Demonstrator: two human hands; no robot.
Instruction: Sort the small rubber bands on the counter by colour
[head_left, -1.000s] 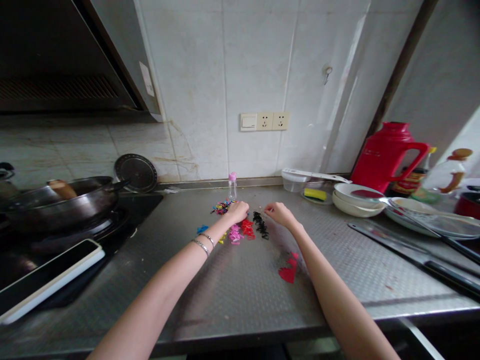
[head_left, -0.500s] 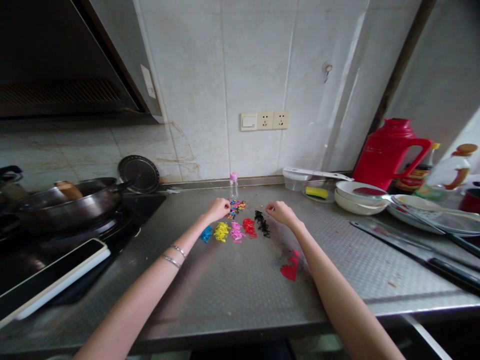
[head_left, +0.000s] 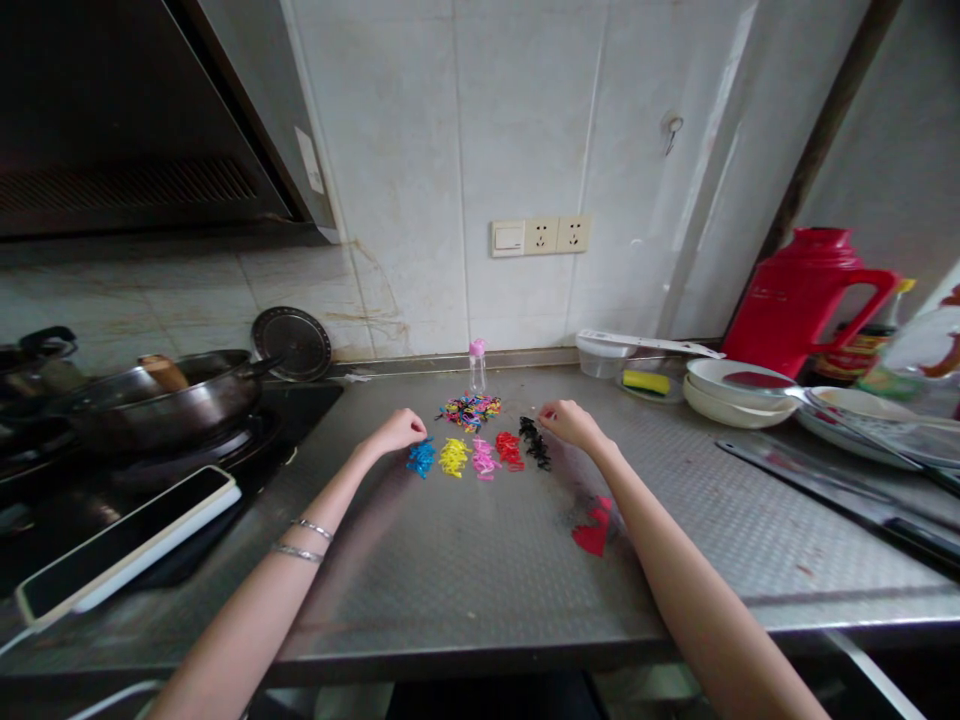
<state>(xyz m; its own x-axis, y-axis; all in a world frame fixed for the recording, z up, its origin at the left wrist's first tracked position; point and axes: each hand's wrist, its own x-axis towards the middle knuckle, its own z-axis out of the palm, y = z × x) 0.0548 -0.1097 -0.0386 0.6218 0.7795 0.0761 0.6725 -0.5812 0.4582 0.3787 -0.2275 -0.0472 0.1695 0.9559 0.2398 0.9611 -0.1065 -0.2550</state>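
Note:
My left hand (head_left: 403, 430) is closed in a pinch just above the left edge of a blue pile of small rubber bands (head_left: 421, 457). My right hand (head_left: 568, 422), also pinched, hovers at the upper right of the black pile (head_left: 535, 442). Whatever either set of fingertips holds is too small to make out. Between them lie a yellow pile (head_left: 454, 457), a pink pile (head_left: 484, 458) and a red pile (head_left: 510, 451). Behind this row spreads a mixed-colour pile (head_left: 471, 411), with a clear pink-capped bottle (head_left: 478, 368) standing upright beyond it.
A torn red piece (head_left: 592, 530) lies near my right forearm. On the left are a phone (head_left: 127, 545) and a pan (head_left: 169, 395) on the stove. At right stand white bowls (head_left: 739, 400), a knife (head_left: 825, 490), a yellow sponge (head_left: 646, 383) and a red thermos (head_left: 799, 300).
My left hand has moved left from the mixed pile to the blue pile, uncovering more of the mixed pile. My right hand stays beside the black pile. The view has shifted slightly.

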